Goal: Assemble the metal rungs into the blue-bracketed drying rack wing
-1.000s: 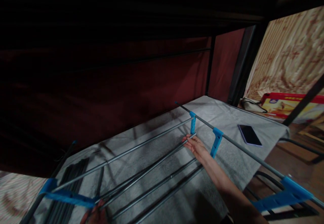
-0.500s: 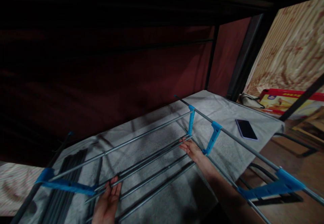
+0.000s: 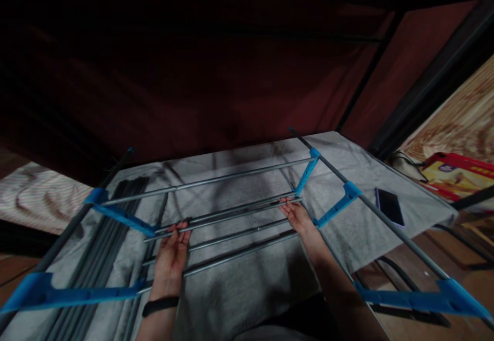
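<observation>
My left hand (image 3: 172, 251), with a dark band on the wrist, pinches the left part of a grey metal tube (image 3: 235, 213). Near the tube's other end, my right hand (image 3: 297, 216) grips it with the fingertips. Both tube ends lie inside a half-built rack of grey tubes and blue plastic brackets. One blue bracket (image 3: 125, 218) is just left of my left hand, and another blue bracket (image 3: 307, 174) stands just beyond my right hand. Parallel crossbars (image 3: 239, 235) run below the held tube, and a longer crossbar (image 3: 216, 180) spans the rack behind it.
Several loose dark tubes (image 3: 98, 253) lie side by side at the left on the grey cloth (image 3: 247, 289). A phone (image 3: 389, 207) rests on the cloth at the right. Beyond it is a red and yellow box (image 3: 455, 176). A dark red panel (image 3: 216, 99) rises behind.
The camera view has turned and shifted, so the whole rack appears level and more of its left side shows. Both hands keep hold of the tube, which has hardly moved relative to the rack.
</observation>
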Action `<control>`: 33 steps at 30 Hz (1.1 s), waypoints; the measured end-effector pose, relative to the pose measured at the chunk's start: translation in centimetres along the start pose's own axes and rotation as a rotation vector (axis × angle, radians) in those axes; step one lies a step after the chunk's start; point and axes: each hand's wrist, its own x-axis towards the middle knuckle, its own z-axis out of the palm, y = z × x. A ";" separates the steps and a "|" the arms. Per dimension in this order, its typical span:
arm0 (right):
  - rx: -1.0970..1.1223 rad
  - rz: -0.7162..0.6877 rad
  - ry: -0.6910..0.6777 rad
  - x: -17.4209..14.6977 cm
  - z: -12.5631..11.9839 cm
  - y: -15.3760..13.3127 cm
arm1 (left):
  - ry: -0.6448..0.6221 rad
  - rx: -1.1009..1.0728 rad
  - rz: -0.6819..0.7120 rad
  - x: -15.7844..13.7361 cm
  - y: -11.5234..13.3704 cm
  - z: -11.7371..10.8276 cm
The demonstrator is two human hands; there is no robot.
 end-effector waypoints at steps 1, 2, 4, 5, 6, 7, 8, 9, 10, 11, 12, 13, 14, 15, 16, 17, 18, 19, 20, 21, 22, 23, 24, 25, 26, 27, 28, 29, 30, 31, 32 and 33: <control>-0.003 0.001 0.002 0.0 0.0 0.0 | 0.009 -0.008 -0.011 -0.2 -0.1 0.0; -0.007 0.000 0.008 -0.1 0.0 -0.1 | 0.025 -0.009 -0.028 -0.4 -0.2 0.0; -0.021 -0.003 0.032 -0.2 0.1 -0.2 | 0.068 0.001 -0.074 -0.7 -0.4 0.1; -0.029 -0.004 0.048 -0.3 0.2 -0.3 | 0.088 0.004 -0.092 -0.9 -0.5 0.2; -0.037 0.000 0.061 -0.4 0.3 -0.3 | 0.106 0.000 -0.104 -1.1 -0.5 0.4; -0.044 0.006 0.071 -0.4 0.3 -0.4 | 0.118 -0.010 -0.109 -1.3 -0.5 0.4; -0.051 0.014 0.078 -0.5 0.4 -0.5 | 0.123 -0.024 -0.112 -1.5 -0.5 0.5; -0.059 0.022 0.086 -0.5 0.4 -0.6 | 0.123 -0.034 -0.119 -1.6 -0.5 0.5; -0.069 0.031 0.094 -0.6 0.3 -0.7 | 0.123 -0.042 -0.130 -1.8 -0.4 0.5; -0.083 0.040 0.104 -0.6 0.3 -0.8 | 0.124 -0.048 -0.143 -1.9 -0.3 0.5; -0.099 0.047 0.112 -0.6 0.1 -0.9 | 0.127 -0.054 -0.154 -2.0 -0.2 0.5; -0.114 0.054 0.117 -0.6 0.0 -0.9 | 0.134 -0.062 -0.161 -2.1 -0.2 0.4; -0.126 0.062 0.117 -0.6 -0.3 -1.0 | 0.145 -0.075 -0.161 -2.2 -0.2 0.4; -0.136 0.068 0.110 -0.5 -0.5 -1.1 | 0.148 -0.091 -0.157 -2.2 -0.2 0.4; -0.143 0.081 0.103 -0.4 -0.9 -1.1 | 0.144 -0.107 -0.150 -2.3 -0.3 0.3; -0.149 0.086 0.086 -0.3 -1.3 -1.2 | 0.133 -0.122 -0.144 -2.4 -0.5 0.4; -0.152 0.085 0.067 -0.1 -1.7 -1.2 | 0.114 -0.134 -0.138 -2.5 -0.6 0.4; -0.156 0.077 0.057 0.1 -2.2 -1.3 | 0.101 -0.148 -0.130 -2.6 -0.8 0.5; -0.163 0.070 0.051 0.3 -2.6 -1.3 | 0.091 -0.163 -0.120 -2.6 -1.0 0.6; -0.169 0.059 0.056 0.5 -3.1 -1.3 | 0.085 -0.177 -0.108 -2.7 -1.2 0.6; -0.178 0.047 0.068 0.7 -3.6 -1.3 | 0.084 -0.193 -0.096 -2.7 -1.3 0.6; -0.190 0.044 0.082 0.8 -4.1 -1.3 | 0.080 -0.206 -0.087 -2.7 -1.3 0.5; -0.203 0.050 0.093 1.0 -4.5 -1.3 | 0.076 -0.220 -0.080 -2.6 -1.3 0.3; -0.216 0.056 0.107 1.1 -4.9 -1.3 | 0.074 -0.233 -0.068 -2.5 -1.1 0.0; -0.229 0.060 0.120 1.2 -5.2 -1.4 | 0.073 -0.244 -0.042 -2.3 -0.9 -0.3; -0.242 0.061 0.129 1.4 -5.4 -1.4 | 0.071 -0.250 0.000 -2.1 -0.7 -0.8; -0.254 0.050 0.136 1.5 -5.5 -1.4 | 0.068 -0.251 0.055 -1.9 -0.5 -1.2; -0.264 0.033 0.138 1.6 -5.6 -1.3 | 0.063 -0.246 0.118 -1.7 -0.4 -1.6; -0.273 0.015 0.136 1.7 -5.7 -1.3 | 0.057 -0.236 0.182 -1.5 -0.4 -1.9; -0.283 0.003 0.128 1.8 -5.7 -1.3 | 0.053 -0.225 0.238 -1.4 -0.5 -2.1; -0.294 0.002 0.112 1.8 -5.7 -1.3 | 0.055 -0.216 0.282 -1.3 -0.7 -2.2; -0.310 0.013 0.091 1.9 -5.8 -1.3 | 0.064 -0.204 0.316 -1.2 -1.0 -2.2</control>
